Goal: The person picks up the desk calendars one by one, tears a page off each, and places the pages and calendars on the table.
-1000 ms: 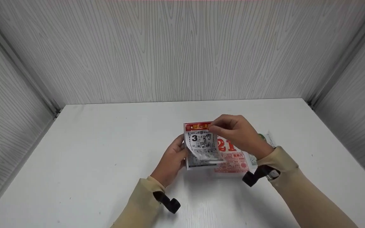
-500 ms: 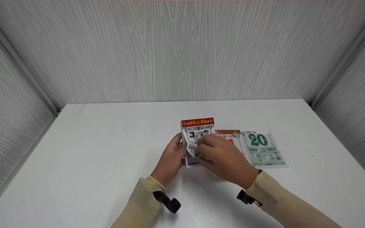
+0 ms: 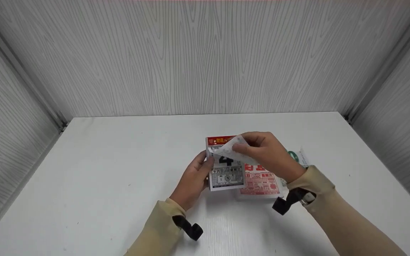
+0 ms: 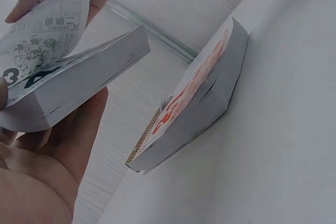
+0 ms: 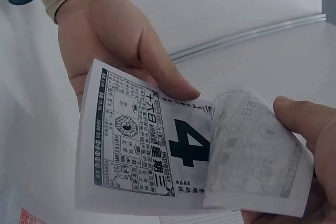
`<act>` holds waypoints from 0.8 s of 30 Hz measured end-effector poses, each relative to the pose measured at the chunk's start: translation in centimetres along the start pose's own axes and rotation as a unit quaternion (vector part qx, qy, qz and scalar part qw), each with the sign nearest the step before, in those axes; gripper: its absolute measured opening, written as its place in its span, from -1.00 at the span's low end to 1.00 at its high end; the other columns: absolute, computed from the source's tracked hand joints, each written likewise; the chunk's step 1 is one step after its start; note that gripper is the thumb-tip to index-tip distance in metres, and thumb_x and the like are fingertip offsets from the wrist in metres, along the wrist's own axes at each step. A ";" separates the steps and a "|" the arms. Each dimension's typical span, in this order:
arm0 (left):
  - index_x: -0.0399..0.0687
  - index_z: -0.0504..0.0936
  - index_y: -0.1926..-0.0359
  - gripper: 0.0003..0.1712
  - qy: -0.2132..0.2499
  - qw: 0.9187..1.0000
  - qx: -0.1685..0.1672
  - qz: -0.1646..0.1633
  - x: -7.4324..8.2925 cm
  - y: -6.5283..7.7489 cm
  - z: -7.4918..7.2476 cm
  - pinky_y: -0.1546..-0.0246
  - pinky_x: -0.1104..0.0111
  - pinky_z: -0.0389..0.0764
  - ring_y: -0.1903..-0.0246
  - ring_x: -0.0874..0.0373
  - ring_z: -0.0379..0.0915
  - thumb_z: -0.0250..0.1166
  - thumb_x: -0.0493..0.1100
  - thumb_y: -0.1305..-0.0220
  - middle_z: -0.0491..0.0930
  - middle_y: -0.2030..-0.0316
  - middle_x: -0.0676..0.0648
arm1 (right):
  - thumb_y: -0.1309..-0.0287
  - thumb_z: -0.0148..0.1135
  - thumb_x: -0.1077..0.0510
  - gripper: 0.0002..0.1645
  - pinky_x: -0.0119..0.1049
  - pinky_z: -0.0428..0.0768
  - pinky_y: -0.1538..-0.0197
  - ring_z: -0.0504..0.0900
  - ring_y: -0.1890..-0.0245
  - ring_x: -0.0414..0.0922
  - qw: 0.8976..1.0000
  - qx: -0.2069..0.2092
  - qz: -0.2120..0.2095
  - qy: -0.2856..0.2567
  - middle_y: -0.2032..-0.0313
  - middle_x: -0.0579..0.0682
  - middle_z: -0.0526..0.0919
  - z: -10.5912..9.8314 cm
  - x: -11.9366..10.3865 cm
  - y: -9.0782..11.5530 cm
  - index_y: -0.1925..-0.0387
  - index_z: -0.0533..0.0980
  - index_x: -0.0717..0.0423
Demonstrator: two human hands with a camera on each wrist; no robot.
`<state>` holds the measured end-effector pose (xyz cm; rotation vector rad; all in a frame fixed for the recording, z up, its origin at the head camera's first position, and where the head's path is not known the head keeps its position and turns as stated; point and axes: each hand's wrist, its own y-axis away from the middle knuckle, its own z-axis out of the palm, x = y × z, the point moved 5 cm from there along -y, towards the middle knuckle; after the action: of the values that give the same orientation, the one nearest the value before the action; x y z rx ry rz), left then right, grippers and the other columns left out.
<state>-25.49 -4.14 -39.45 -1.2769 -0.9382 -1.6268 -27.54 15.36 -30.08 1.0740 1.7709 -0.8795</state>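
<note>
A tear-off calendar (image 3: 227, 179) with a red header is held up by my left hand (image 3: 190, 179), its thumb on the front edge and fingers behind. My right hand (image 3: 271, 153) pinches the lifted top sheet (image 3: 229, 150), folded up toward the header. Beneath that sheet, a page with a large black 4 (image 5: 191, 142) shows. The left wrist view shows the number 3 on the raised sheet (image 4: 50, 32) and the calendar's thick page block (image 4: 92, 80). My right fingertips are partly behind the sheet in the right wrist view.
Behind the held calendar, a thick calendar with red print (image 3: 261, 185) lies on the white table (image 3: 119, 185). A green-numbered calendar (image 3: 293, 155) lies to its right, mostly hidden by my right hand and wrist. Wood-grain panels (image 3: 205, 57) enclose the table.
My right hand went down to the lower part of the 3 sheet, then came back up and right, lifting the sheet and uncovering the 4. My left hand keeps its hold on the calendar.
</note>
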 end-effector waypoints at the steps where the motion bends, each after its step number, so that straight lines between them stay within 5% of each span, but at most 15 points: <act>1: 0.18 0.09 -0.63 -0.19 0.003 1.000 -0.001 -0.002 -0.1 0.0 0.0 -0.07 0.18 0.67 -0.12 -0.02 0.61 0.07 0.30 -0.52 0.57 -0.23 -0.11 | -0.39 0.35 0.03 -0.72 -0.34 0.64 0.16 0.65 0.21 -0.08 1.000 0.001 -0.004 0.002 0.13 0.03 0.75 -0.1 0.0 -0.1 0.03 0.72 0.12; 5: 0.16 0.08 -0.63 -0.20 0.016 1.000 -0.002 -0.006 -0.1 -0.1 -0.1 -0.06 0.19 0.67 -0.11 -0.02 0.61 0.04 0.29 -0.54 0.57 -0.22 -0.13 | -0.43 0.29 0.07 -0.77 -0.36 0.57 0.27 0.58 0.34 -0.12 0.998 0.035 -0.045 0.020 0.30 0.04 0.71 -0.5 -0.7 -0.4 0.19 0.72 0.15; 12: 0.18 0.18 -0.59 -0.29 0.021 1.000 -0.015 0.006 0.1 -0.2 0.2 -0.06 0.15 0.68 -0.12 -0.05 0.62 0.04 0.23 -0.57 0.60 -0.21 -0.13 | -0.44 0.28 0.08 -0.76 -0.43 0.52 0.41 0.55 0.50 -0.18 0.986 0.129 -0.081 0.070 0.42 0.02 0.72 -1.2 -1.4 -1.2 0.19 0.75 0.15; 24: 0.17 0.18 -0.59 -0.32 0.039 0.999 -0.012 0.004 0.1 -0.2 0.8 -0.07 0.17 0.68 -0.12 -0.03 0.62 0.03 0.18 -0.59 0.59 -0.21 -0.13 | -0.45 0.28 0.01 -0.66 -0.46 0.33 0.54 0.36 0.63 -0.28 0.987 0.149 -0.052 -0.001 0.64 -0.12 0.48 -2.2 0.3 -2.3 0.29 0.70 0.22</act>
<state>-25.43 -3.37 -39.19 -1.2232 -0.8685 -1.6741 -30.39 16.50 -29.25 1.1746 1.7413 -1.2398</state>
